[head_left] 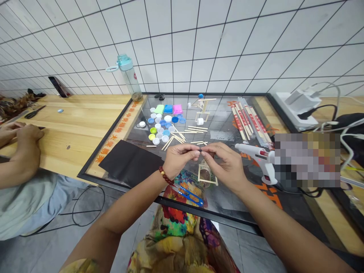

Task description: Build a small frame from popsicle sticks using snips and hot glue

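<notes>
My left hand point(179, 158) and my right hand point(226, 163) meet above the glass-topped table, fingertips pinched together on a small black piece point(200, 150). Fingers cover most of it, so its kind cannot be made out. Below my right hand lies a small square frame of wooden sticks point(207, 181). Blue-handled thread snips point(191, 196) rest near the table's front edge. A black sheet point(132, 161) lies left of my left wrist. To the right of my right hand is a white glue gun point(260, 155), its nozzle pointing left.
Loose wooden sticks point(178, 137), small coloured cups point(162, 123) and a stick model point(202, 110) stand beyond my hands. Packaged sticks point(250, 119) lie back right, near a white power strip point(295, 112). A bottle point(130, 77) stands back left. Another person's hands point(27, 134) are far left.
</notes>
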`<state>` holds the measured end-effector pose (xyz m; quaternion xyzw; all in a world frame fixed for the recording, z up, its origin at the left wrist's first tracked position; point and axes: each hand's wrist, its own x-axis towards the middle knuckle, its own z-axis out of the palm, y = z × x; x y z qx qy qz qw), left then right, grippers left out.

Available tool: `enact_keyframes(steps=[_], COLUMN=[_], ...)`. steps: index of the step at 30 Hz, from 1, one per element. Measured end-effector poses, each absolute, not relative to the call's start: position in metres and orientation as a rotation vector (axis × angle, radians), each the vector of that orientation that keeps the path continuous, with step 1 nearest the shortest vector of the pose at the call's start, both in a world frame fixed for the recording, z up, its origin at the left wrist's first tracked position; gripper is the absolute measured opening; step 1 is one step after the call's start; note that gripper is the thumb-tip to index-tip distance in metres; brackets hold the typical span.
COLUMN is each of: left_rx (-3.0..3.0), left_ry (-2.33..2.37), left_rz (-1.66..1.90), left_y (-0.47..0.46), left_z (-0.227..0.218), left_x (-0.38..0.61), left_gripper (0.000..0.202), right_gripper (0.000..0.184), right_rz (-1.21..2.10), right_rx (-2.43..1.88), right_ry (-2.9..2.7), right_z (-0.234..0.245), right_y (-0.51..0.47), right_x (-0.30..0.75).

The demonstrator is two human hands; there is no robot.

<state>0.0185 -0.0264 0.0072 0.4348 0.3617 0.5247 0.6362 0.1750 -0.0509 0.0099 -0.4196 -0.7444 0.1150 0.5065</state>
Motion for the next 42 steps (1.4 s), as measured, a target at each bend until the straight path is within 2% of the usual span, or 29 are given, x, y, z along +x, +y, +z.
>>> enact_keyframes(steps=[14,28,42], left_rx=[0.862,0.855,0.875], left_ry=[0.772,0.768,0.745], left_rz=[1.038,1.075,1.071], left_y=[-0.0266,-0.0243,-0.0263], left_z=[0.0061,0.0017,0.0049], left_x=[0.0147,0.0137,0.0160], left_gripper=[0.027,0.025,0.030], right_gripper=[0.010,0.016,0.009], right_rz=[0.285,0.266,0.323], right_rx=[-1.036,-0.983,-1.029], right_ry=[-1.807,-1.817,-1.758], right_z=[0.0081,0.0064,0.0062], right_y=[-0.0508,-0.0498,-0.0496], right_x=[0.1750,0.1754,0.1764])
